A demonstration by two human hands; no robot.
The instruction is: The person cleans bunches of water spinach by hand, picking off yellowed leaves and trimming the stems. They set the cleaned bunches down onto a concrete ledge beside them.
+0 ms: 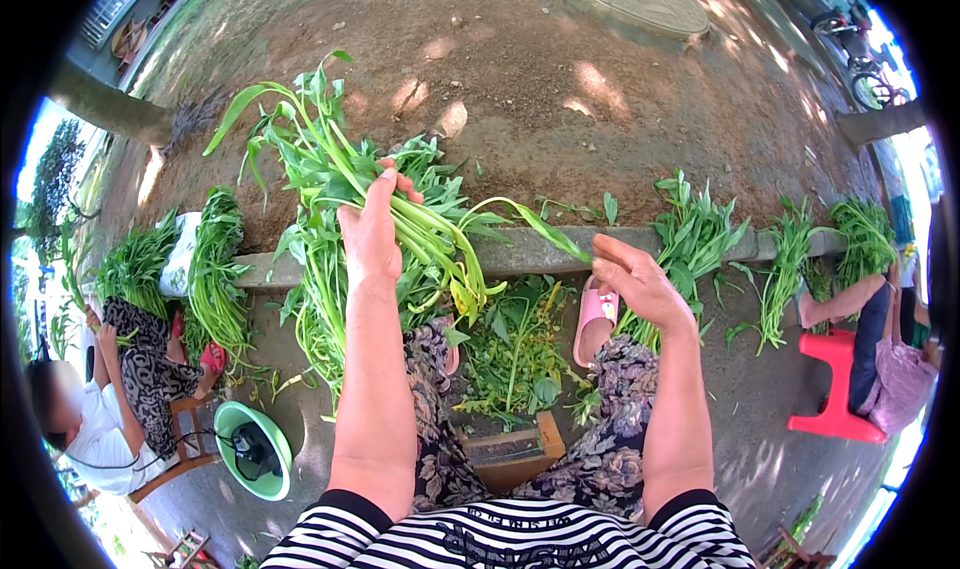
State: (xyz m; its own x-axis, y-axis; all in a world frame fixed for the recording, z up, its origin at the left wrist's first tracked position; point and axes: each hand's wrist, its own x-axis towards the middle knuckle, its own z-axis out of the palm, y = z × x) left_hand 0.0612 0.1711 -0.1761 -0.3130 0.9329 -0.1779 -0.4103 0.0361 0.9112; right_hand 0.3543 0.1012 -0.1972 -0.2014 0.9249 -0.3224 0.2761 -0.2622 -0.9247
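My left hand (375, 228) grips a bunch of long-stemmed leafy greens (330, 145), which look like water spinach, leaves up to the left and stem ends down to the right. One stem curves out of the bunch to a long leaf (551, 233). The tip of that leaf is at the fingers of my right hand (637, 276), which seem to pinch it. A few yellowed leaves (466, 299) hang at the bunch's lower end. Below and behind my left hand, a larger heap of the same greens (319, 299) lies over the concrete kerb (517, 252).
Discarded leaves (514, 351) lie between my feet, by a wooden stool (517, 456). More greens (694, 231) rest along the kerb. A green basin (255, 449) holds a dark item. One person (112, 419) sits left; another (896, 381) is right, by a red plastic stool (832, 389).
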